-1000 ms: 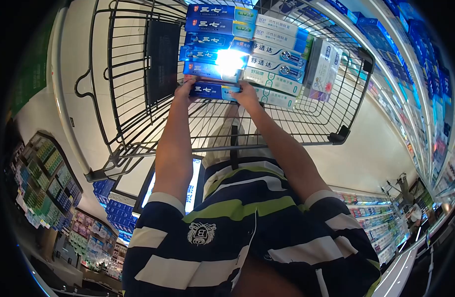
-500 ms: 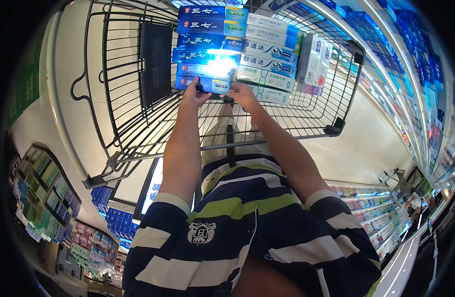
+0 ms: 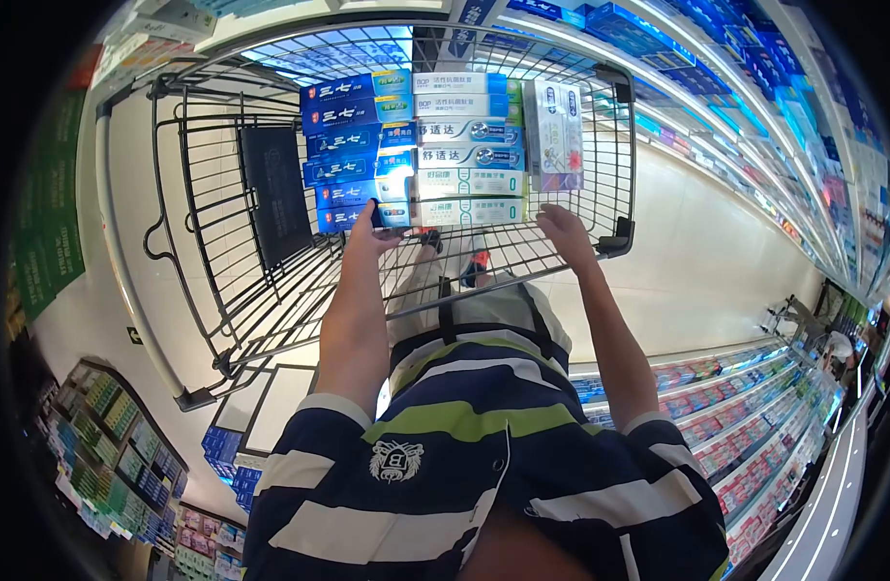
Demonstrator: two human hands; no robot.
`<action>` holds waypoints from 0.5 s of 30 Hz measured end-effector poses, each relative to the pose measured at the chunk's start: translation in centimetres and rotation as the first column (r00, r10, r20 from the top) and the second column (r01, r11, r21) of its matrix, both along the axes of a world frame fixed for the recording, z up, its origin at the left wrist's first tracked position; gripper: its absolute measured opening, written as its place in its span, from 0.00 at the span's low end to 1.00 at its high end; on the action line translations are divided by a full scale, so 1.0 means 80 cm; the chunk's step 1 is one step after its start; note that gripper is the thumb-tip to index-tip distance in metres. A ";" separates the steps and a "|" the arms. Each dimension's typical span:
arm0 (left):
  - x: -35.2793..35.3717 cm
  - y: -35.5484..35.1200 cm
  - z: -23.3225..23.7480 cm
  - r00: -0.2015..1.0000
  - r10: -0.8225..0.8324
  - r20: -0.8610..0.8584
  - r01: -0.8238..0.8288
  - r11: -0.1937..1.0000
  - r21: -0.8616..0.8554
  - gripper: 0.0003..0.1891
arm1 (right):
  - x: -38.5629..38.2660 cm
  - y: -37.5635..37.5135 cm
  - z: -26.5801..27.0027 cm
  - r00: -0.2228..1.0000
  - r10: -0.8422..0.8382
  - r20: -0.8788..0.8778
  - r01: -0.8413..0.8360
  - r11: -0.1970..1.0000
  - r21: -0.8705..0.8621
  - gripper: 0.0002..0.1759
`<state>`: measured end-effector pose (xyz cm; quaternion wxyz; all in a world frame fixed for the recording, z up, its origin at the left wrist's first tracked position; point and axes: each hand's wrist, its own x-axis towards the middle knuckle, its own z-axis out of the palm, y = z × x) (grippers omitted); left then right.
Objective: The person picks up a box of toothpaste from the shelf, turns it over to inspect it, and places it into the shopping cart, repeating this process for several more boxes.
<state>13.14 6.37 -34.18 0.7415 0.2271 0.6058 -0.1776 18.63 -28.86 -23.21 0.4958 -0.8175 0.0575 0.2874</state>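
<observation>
Inside the wire shopping cart [image 3: 164,232], blue toothpaste boxes [image 3: 343,142] are stacked in a left column. White-and-blue toothpaste boxes [image 3: 454,131] and white-and-green toothpaste boxes [image 3: 469,184] form the column beside it. My left hand [image 3: 369,235] is at the near end of the blue column, its thumb against the lower boxes and its fingers spread along their bottom edge. Near the lower right corner of the white-and-green boxes is my right hand [image 3: 566,237], fingers loosely bent and holding nothing. Farther right, a white-and-purple box [image 3: 556,136] stands upright.
A dark panel [image 3: 273,194] is fixed on the cart's left side. Lit shelves of boxed goods [image 3: 716,87] run along the right, and more shelves [image 3: 735,426] lie at lower right. A display rack [image 3: 116,450] stands at lower left. A person is at the far right.
My right hand has left the lower blue box and moved right, past the white-and-green boxes. My left hand stays by the blue column. The cart and boxes appear lower and farther left.
</observation>
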 end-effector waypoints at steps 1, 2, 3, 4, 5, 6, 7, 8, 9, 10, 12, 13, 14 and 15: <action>-0.002 0.005 -0.005 0.998 -0.039 -0.046 0.039 0.999 0.008 0.32 | -0.007 -0.013 0.008 0.997 0.021 0.069 -0.017 0.998 -0.056 0.21; -0.001 0.008 -0.001 0.993 -0.075 -0.092 0.077 0.997 0.014 0.32 | -0.013 -0.022 0.017 0.990 0.045 0.136 -0.029 0.993 -0.114 0.20; -0.003 0.011 0.007 0.968 -0.216 -0.126 0.230 0.968 0.104 0.36 | -0.013 -0.024 0.035 0.981 0.075 0.180 -0.043 0.983 -0.178 0.19; -0.005 0.016 0.013 0.968 -0.222 -0.113 0.235 0.965 0.119 0.36 | -0.013 -0.031 0.040 0.978 0.066 0.196 -0.033 0.985 -0.167 0.19; -0.009 0.022 0.016 0.893 -0.397 -0.211 0.433 0.886 0.168 0.33 | -0.015 -0.040 0.043 0.957 0.116 0.268 -0.058 0.975 -0.213 0.18; -0.014 0.026 0.021 0.779 -0.540 -0.318 0.611 0.767 0.196 0.31 | -0.015 -0.050 0.045 0.927 0.168 0.335 -0.080 0.962 -0.260 0.18; -0.019 0.029 0.027 0.783 -0.537 -0.314 0.610 0.762 0.217 0.31 | -0.012 -0.060 0.047 0.926 0.202 0.320 -0.094 0.942 -0.323 0.16; -0.023 0.031 0.036 0.669 -0.681 -0.298 0.733 0.540 0.414 0.27 | -0.009 -0.067 0.048 0.921 0.193 0.338 -0.086 0.948 -0.308 0.16; -0.027 0.032 0.045 0.519 -0.790 -0.327 0.770 0.265 0.580 0.26 | -0.009 -0.073 0.048 0.908 0.204 0.366 -0.092 0.949 -0.301 0.15; -0.030 0.034 0.053 0.517 -0.788 -0.336 0.766 0.250 0.592 0.26 | -0.011 -0.080 0.048 0.895 0.214 0.392 -0.097 0.950 -0.296 0.14; -0.031 0.026 0.089 0.287 -0.862 -0.418 0.619 -0.166 0.767 0.23 | -0.021 -0.087 0.044 0.865 0.222 0.450 -0.092 0.952 -0.294 0.13; -0.033 0.015 0.109 0.247 -0.869 -0.428 0.612 -0.203 0.765 0.22 | -0.028 -0.089 0.046 0.842 0.207 0.498 -0.091 0.965 -0.247 0.13; -0.037 -0.002 0.136 0.243 -0.866 -0.436 0.604 -0.217 0.767 0.22 | -0.036 -0.090 0.049 0.819 0.188 0.543 -0.091 0.975 -0.201 0.13; -0.044 -0.020 0.162 0.235 -0.891 -0.389 0.531 -0.217 0.819 0.21 | -0.047 -0.092 0.063 0.873 0.100 0.478 -0.042 0.991 -0.130 0.12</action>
